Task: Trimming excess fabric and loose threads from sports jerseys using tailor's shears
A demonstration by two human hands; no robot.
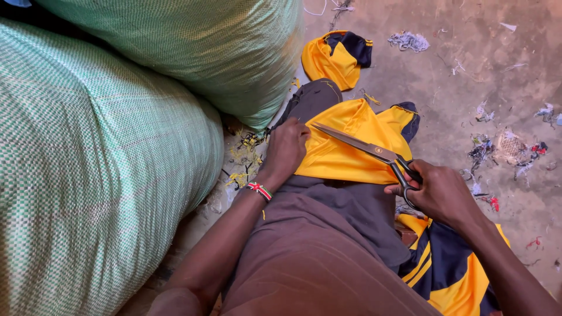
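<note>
Yellow jersey cloth (345,155) lay draped over my raised knee, with a dark navy trim showing at its far edge. My left hand (287,149) had its grip closed on the near-left edge of that cloth, fingers curled under and pinching it against the knee; a beaded wristband (259,190) in red, white and green sat at that wrist. My right hand (436,190) held a pair of long metal scissors (366,149), its grip wrapped shut through the black handle loops. The blades looked nearly closed and pointed up and left, lying flat across the top of the yellow cloth, the tip ending near my left hand but not touching it.

I wore brown trousers (316,257), and a grey garment (363,210) lay beneath the yellow cloth over my thigh. Below my right forearm a navy and yellow striped garment (445,269) rested on the floor. Another folded yellow and navy piece (338,57) lay farther off on the dusty concrete floor (468,88), which was scattered with small fabric scraps (486,149) and threads. To my left, two large green woven sacks (105,164) stood stuffed full, just beside my leg, with yellow offcuts (246,158) gathered at their base.
</note>
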